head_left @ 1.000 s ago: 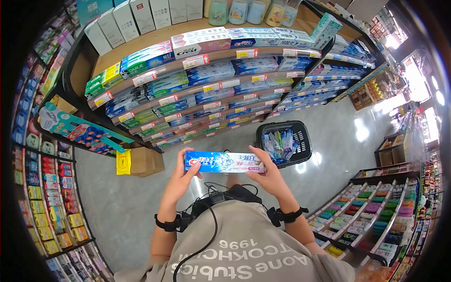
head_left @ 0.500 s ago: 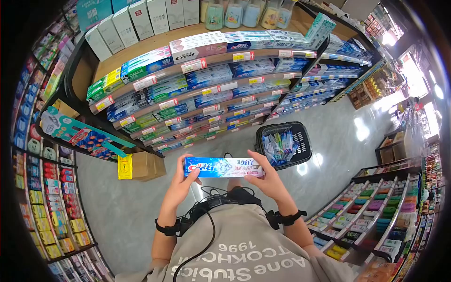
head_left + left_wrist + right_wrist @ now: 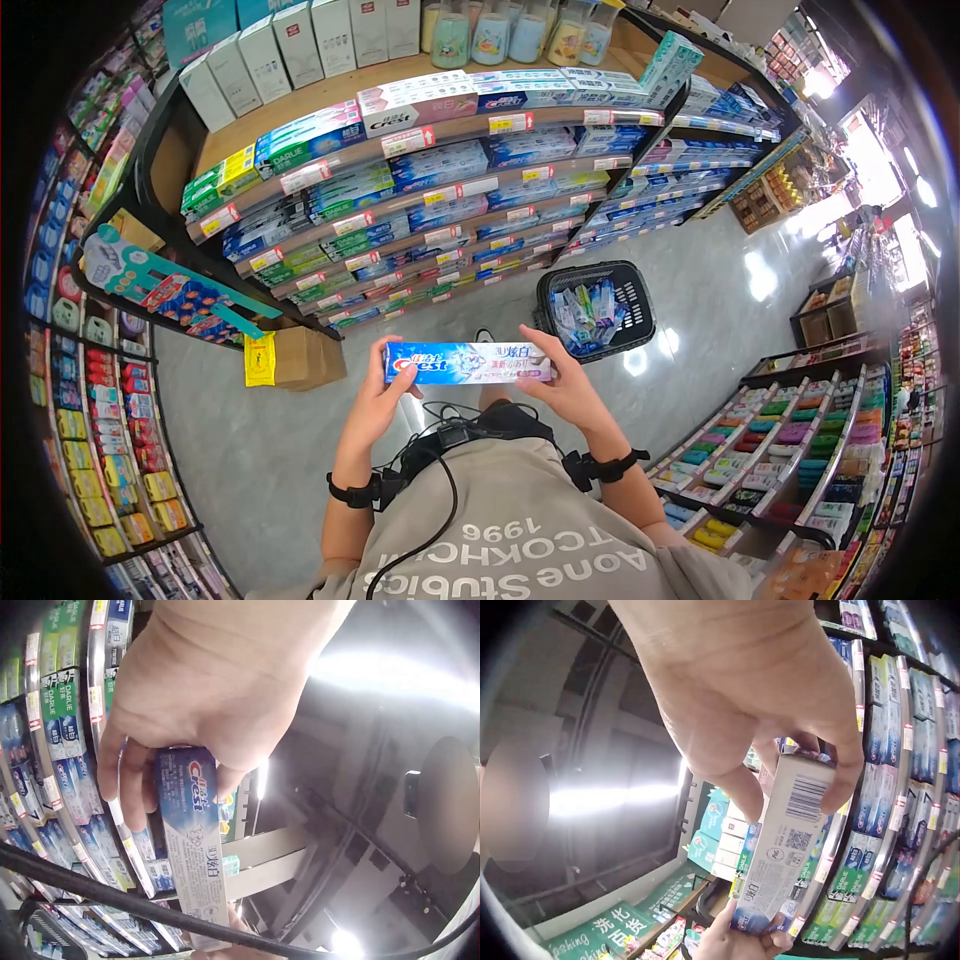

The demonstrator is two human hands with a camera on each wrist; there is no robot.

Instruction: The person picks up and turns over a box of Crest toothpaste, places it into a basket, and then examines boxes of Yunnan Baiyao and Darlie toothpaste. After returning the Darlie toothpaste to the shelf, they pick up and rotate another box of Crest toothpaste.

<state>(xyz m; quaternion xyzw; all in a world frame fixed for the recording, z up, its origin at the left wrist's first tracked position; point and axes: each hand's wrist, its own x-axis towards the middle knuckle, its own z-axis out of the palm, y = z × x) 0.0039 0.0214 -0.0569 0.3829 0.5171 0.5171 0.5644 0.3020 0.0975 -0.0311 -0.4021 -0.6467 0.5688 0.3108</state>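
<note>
A long blue and white Crest toothpaste box (image 3: 470, 363) is held level in front of the body by both hands. My left hand (image 3: 375, 400) grips its blue end, thumb on the printed front. At the pale end, my right hand (image 3: 572, 388) pinches it between thumb and fingers. In the left wrist view the box (image 3: 191, 840) runs down from the left hand (image 3: 202, 690). A barcode side of the box (image 3: 787, 832) shows in the right wrist view, under the right hand (image 3: 742, 690).
On the floor beyond the right hand stands a black basket (image 3: 645, 318) holding several toothpaste packs. Shelves of toothpaste (image 3: 440, 160) curve across the front. A cardboard box (image 3: 310, 358) sits at the left, and a sloped display rack (image 3: 770, 450) stands at the right.
Both hands and the box have come slightly lower and to the left in the head view. The grip on both ends looks the same.
</note>
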